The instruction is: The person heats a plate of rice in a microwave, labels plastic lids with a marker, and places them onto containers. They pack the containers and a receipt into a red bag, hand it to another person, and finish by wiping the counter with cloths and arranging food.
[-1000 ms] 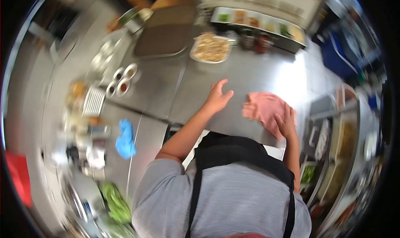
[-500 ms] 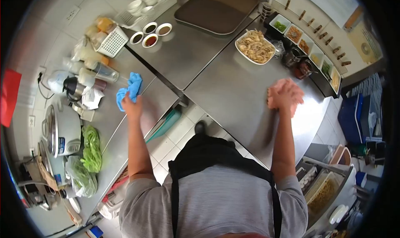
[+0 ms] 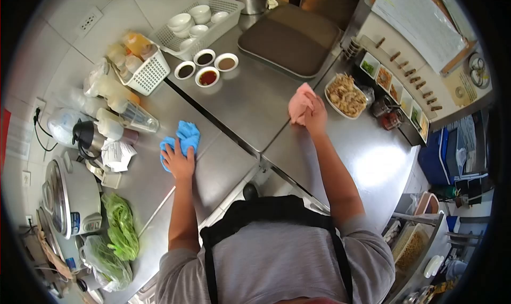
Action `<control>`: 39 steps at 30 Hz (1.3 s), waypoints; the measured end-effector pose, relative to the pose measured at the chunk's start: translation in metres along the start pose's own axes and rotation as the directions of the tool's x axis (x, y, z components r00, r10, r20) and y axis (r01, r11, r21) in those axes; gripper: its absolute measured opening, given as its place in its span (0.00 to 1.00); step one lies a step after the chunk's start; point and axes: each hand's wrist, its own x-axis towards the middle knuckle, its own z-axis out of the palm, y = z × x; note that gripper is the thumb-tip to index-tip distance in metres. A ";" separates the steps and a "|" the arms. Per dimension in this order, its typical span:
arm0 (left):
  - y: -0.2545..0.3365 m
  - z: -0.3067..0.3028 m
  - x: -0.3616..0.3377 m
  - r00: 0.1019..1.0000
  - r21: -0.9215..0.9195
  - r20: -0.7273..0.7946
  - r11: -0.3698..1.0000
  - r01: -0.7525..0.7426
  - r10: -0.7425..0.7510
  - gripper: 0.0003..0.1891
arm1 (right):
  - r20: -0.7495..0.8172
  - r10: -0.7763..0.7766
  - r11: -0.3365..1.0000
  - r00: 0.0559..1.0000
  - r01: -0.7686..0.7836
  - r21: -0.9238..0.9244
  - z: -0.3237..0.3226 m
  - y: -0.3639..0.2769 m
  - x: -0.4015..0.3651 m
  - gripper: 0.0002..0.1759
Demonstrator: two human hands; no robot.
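My left hand [image 3: 178, 160] rests with fingers spread over the lower part of a crumpled blue cloth [image 3: 188, 136] on the left steel counter. At the seam between two steel table sections, my right hand [image 3: 315, 117] has its fingers closed on a folded pink cloth [image 3: 301, 100], pressed against the surface. Right beside that hand stands a white bowl of pale shredded food [image 3: 345, 95]. Four small white dishes hold sauces, among them a red sauce [image 3: 207, 78], farther back on the table.
A brown tray [image 3: 290, 38] lies at the back, near a white basket of bowls [image 3: 223, 11]. Bottles, a rice cooker [image 3: 74, 197] and bagged greens [image 3: 121, 224] line the left side. Topping containers [image 3: 396, 86] stand along the right. A gap [image 3: 213, 115] runs between counters.
My right hand has slid the pink cloth leftward and away from me, to the bowl's left side. My left hand has moved slightly right and spread its fingers over the blue cloth. The view has shifted.
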 end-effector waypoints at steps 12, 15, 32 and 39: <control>0.002 -0.014 -0.005 0.996 -0.059 -0.001 0.994 -0.093 0.093 0.30 | 0.322 0.200 0.893 0.925 -0.037 -0.448 0.157 -0.039 0.082 0.26; 0.002 -0.014 -0.003 0.996 -0.063 -0.016 0.994 -0.091 0.090 0.29 | 0.528 -0.133 0.937 0.838 0.280 -0.208 0.175 -0.042 0.067 0.20; -0.005 0.021 -0.043 0.968 -0.083 -0.225 0.988 -0.133 0.112 0.22 | 0.126 -0.126 0.817 0.984 0.175 -0.549 -0.193 0.030 -0.186 0.16; 0.027 0.020 -0.115 0.930 -0.141 -0.227 0.935 -0.325 0.289 0.23 | -0.515 0.478 0.474 0.711 -0.703 -0.530 -0.368 0.179 -0.207 0.16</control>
